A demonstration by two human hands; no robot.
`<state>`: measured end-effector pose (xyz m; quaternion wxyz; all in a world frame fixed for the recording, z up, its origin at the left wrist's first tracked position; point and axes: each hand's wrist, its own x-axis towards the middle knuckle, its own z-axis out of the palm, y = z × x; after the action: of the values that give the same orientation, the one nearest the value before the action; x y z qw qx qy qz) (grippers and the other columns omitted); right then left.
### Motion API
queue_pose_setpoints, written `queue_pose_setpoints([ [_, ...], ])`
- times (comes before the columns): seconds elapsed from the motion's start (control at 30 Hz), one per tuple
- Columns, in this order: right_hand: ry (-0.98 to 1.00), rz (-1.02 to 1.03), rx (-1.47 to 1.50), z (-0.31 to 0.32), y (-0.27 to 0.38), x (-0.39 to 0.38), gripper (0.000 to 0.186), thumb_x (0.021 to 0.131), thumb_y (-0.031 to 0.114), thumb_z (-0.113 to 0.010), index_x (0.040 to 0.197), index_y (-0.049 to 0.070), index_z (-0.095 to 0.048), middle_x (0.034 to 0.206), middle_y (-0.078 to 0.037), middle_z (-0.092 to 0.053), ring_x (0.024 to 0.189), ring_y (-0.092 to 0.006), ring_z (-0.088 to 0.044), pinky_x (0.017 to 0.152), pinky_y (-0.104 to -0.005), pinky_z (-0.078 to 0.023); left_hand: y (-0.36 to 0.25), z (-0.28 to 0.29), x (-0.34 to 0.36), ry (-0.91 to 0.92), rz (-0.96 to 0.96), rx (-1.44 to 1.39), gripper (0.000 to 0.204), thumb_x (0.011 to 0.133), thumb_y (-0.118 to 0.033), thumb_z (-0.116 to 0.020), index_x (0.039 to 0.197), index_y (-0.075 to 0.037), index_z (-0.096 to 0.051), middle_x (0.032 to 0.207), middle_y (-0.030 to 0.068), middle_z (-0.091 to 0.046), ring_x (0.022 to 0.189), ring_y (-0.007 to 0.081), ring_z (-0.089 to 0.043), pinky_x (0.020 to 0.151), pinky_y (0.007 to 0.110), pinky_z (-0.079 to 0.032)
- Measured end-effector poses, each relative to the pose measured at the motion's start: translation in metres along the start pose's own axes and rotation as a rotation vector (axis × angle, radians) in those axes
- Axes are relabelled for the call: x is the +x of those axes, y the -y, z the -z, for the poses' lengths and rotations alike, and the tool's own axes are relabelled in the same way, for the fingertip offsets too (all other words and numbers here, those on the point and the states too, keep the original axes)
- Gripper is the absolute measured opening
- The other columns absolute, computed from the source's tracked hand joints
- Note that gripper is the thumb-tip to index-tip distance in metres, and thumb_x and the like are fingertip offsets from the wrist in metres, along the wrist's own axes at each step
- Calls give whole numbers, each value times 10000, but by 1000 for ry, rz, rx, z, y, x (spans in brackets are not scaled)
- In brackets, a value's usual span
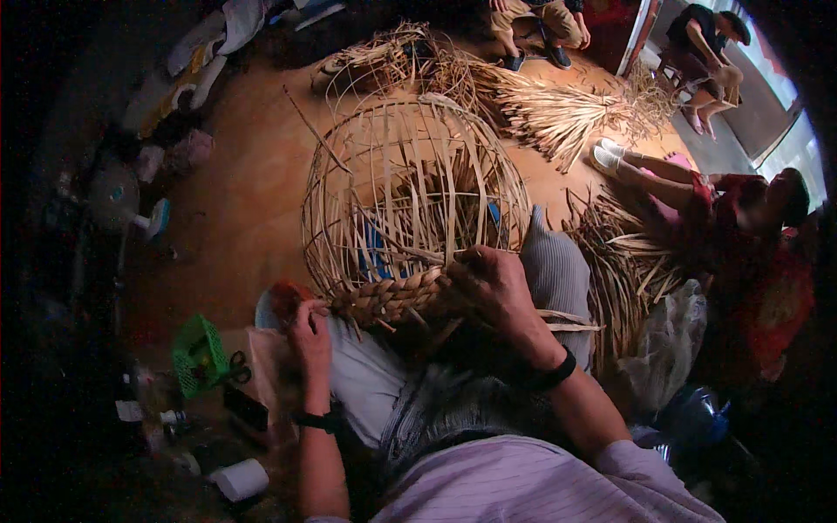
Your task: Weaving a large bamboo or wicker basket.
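- While one round basket frame [414, 187] of thin cane ribs rests on the person's lap, two hands work at its lower rim, where one thick braided band [392, 296] runs.
- Three other people sit on the orange floor [235, 209] beyond: one at the top edge, one by the doorway, one at the right in red.
- One green plastic basket [197, 353] with one pair of scissors [235, 368] lies at lower left, and one white roll [240, 478] lies near the bottom edge.
- Loose cane strips [558, 113] lie in heaps too tangled to count; the left margin is too dark to make out.
- Left hand [307, 336]: fingers curled narrow, pinching the braid's left end.
- Right hand [493, 283]: fingers bent over the braid's right end, gripping it against the rim; fingertips hidden.
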<state>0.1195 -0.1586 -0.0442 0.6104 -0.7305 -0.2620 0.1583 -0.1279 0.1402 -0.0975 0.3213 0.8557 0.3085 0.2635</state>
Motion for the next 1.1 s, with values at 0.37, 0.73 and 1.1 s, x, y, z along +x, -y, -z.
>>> queue_pose_setpoints([
  [0.37, -158, -94, -95, 36, -14, -19, 215, 981, 159, -749, 1035, -40, -690, 876, -195, -732, 777, -302, -712, 749, -384, -555, 1, -6, -5, -14, 33, -108, 192, 1028, -22, -506, 1134, -30, -665, 1016, 121, -721, 965, 252, -693, 922, 379, -540],
  [0.73, -39, 389, -534, 24, -2, -10, 476, 813, 111, -708, 1271, 10, -629, 1169, -219, -687, 1053, -452, -648, 913, -511, -540, -11, 0, -2, 36, -19, 86, 170, 1020, -43, -535, 1112, -29, -677, 1107, 129, -747, 1075, 289, -699, 999, 406, -527],
  [1.1, -79, 145, -256, -5, 13, -7, 252, 923, 211, -821, 1054, 5, -756, 830, -151, -706, 739, -285, -701, 721, -368, -569, -11, -1, -1, -23, -103, 161, 161, 930, 16, -554, 963, -36, -703, 958, 174, -723, 982, 391, -692, 896, 472, -533],
])
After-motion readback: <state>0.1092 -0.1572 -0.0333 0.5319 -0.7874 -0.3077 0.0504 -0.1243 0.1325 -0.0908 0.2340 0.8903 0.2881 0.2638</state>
